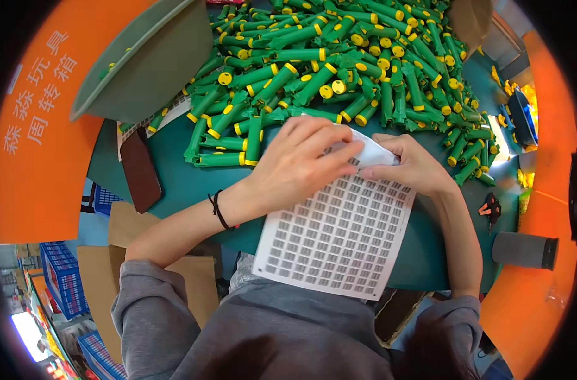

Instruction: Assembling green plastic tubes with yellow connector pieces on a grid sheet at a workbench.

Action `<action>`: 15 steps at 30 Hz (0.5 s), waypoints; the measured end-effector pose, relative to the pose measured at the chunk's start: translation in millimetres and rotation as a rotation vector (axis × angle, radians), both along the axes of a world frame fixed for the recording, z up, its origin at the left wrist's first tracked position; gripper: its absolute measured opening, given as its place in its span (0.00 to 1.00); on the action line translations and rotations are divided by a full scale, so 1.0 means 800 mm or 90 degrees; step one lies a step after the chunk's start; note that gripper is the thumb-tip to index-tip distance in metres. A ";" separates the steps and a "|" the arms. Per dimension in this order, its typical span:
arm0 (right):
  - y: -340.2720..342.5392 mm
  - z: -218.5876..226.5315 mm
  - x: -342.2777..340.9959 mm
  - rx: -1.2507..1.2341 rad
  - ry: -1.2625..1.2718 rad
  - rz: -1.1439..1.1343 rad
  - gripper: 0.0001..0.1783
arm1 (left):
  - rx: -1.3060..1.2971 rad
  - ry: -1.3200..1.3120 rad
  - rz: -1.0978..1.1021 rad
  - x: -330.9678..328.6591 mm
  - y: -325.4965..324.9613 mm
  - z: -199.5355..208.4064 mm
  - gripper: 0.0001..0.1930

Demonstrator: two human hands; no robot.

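Note:
A white sheet of small grey printed labels hangs over the near edge of the green table, in front of my body. My right hand grips its upper right corner, thumb on top, and the corner curls over. My left hand, with a black band on its wrist, is over the sheet's upper part. Its bent fingers come together by the curled corner; whatever is between them is too small to make out. Just beyond my hands lies a big heap of green tubes with yellow ends.
A grey-green basin is tilted at the left, above a dark brown flat case. To the right are a small orange-and-black cutter and a grey cylindrical cup. An open cardboard box and blue crates are lower left.

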State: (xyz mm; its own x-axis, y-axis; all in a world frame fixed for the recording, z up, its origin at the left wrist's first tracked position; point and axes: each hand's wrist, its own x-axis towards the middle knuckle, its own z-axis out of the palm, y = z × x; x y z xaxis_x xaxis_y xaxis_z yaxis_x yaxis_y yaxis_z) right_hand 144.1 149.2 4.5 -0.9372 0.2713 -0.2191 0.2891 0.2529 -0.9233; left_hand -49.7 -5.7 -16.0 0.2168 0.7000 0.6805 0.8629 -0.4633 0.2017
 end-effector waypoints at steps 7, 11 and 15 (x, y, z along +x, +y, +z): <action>0.000 -0.004 0.001 -0.026 0.044 0.033 0.12 | -0.012 -0.110 0.002 0.010 0.001 -0.021 0.14; -0.001 -0.006 0.002 -0.030 0.030 0.035 0.11 | -0.006 -0.164 -0.002 0.009 -0.003 -0.021 0.17; -0.007 -0.011 -0.002 0.013 0.071 0.027 0.12 | 0.005 -0.181 0.013 0.008 -0.007 -0.020 0.16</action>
State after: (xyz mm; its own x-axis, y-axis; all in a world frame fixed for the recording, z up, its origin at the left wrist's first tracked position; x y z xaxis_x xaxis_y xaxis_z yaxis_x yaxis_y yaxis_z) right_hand 142.2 143.7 -4.6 -0.9662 0.2340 -0.1080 0.1736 0.2814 -0.9438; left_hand -43.3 -11.3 -31.8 0.0032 0.6964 0.7176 0.7814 -0.4496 0.4328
